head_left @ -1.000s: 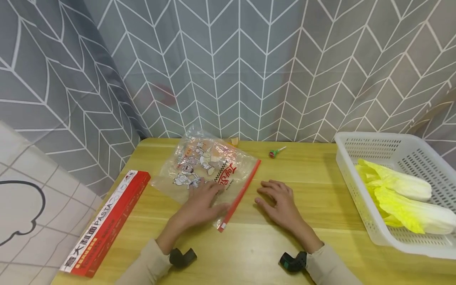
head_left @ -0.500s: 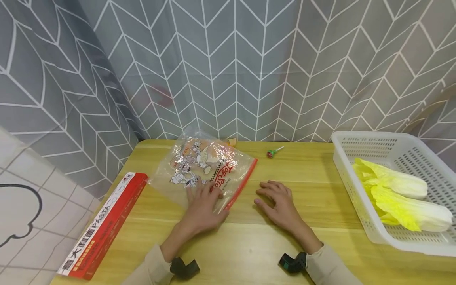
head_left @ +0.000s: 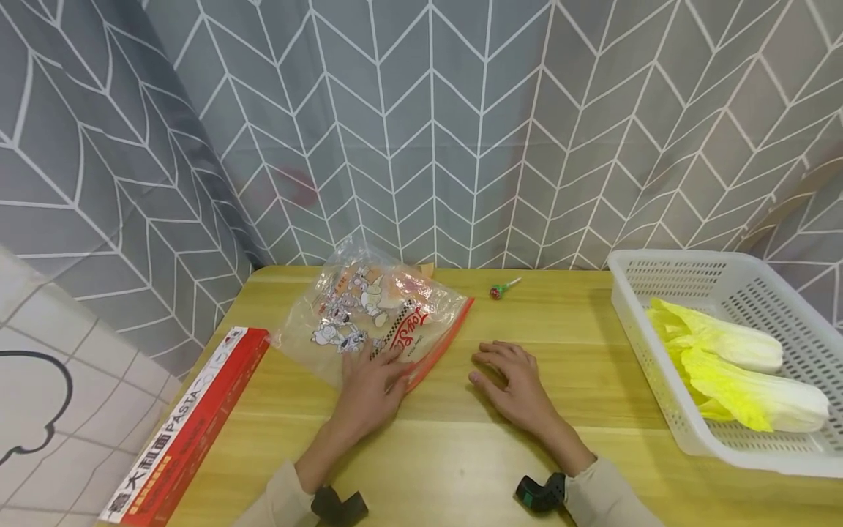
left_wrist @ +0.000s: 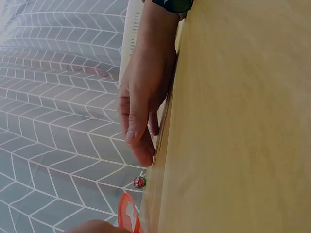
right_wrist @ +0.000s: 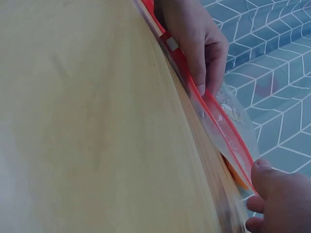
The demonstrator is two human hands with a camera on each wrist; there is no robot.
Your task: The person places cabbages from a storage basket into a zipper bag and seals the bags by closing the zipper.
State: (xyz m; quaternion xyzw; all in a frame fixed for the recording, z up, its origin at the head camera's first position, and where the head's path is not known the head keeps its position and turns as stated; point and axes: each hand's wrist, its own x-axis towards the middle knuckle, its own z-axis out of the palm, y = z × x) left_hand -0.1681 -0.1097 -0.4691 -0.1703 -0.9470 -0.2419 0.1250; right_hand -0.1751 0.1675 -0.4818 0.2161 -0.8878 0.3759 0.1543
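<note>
A clear zip bag (head_left: 375,300) with cartoon figures and a red edge lies on the wooden table. My left hand (head_left: 369,388) is at its near corner. Thumb and fingers pinch the upper lip beside the red zip strip (right_wrist: 228,124), and the two lips gape apart in the right wrist view. The white slider (right_wrist: 172,43) shows near that hand there. My right hand (head_left: 516,384) rests on the table right of the bag, fingers loosely bent and holding nothing. A lollipop (head_left: 497,291) with a green and red wrapper lies beyond the right hand.
A red and white pasta box (head_left: 187,428) lies along the table's left side. At the right stands a white perforated basket (head_left: 648,384) holding two yellow-white cabbages (head_left: 757,395). Something orange (right_wrist: 235,174) sits at the bag's far side. A patterned grey curtain (head_left: 448,132) hangs behind the table.
My left thumb has drawn in toward the fingers at the red edge. The bag's near corner has lifted and curved, and the slider is hidden in the head view. My right hand stays still.
</note>
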